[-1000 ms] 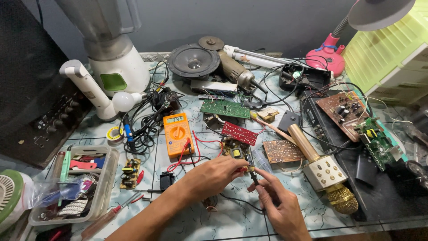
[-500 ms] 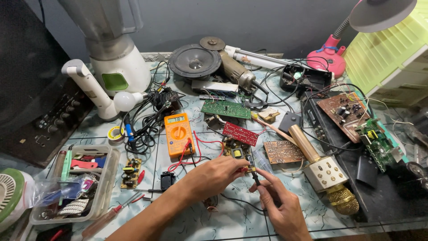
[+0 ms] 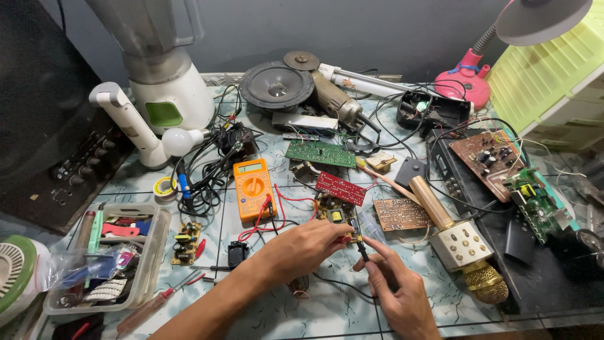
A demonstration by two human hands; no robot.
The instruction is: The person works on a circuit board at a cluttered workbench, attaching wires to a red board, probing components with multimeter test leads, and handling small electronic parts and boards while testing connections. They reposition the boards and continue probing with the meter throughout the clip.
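My left hand [image 3: 302,249] pinches a red multimeter probe, its tip against a small circuit board [image 3: 340,217] with a yellow part, lying on the tiled table. My right hand [image 3: 393,286] grips a black probe [image 3: 362,250] like a pen and its tip also meets that board's near edge. Red and black leads [image 3: 277,211] run back to an orange multimeter [image 3: 253,187] just left of the board. A red circuit board [image 3: 340,187] lies right behind the small one.
A brown board [image 3: 401,214], a green board [image 3: 319,153] and a gold microphone [image 3: 462,249] lie to the right and behind. A clear tool tray [image 3: 154,252] sits at left. Blender [image 3: 165,82], speaker cone [image 3: 277,85], angle grinder [image 3: 333,101] and pink lamp [image 3: 469,82] line the back.
Both hands keep the probes on the small board; only slight shifts of the fingers and of the camera show.
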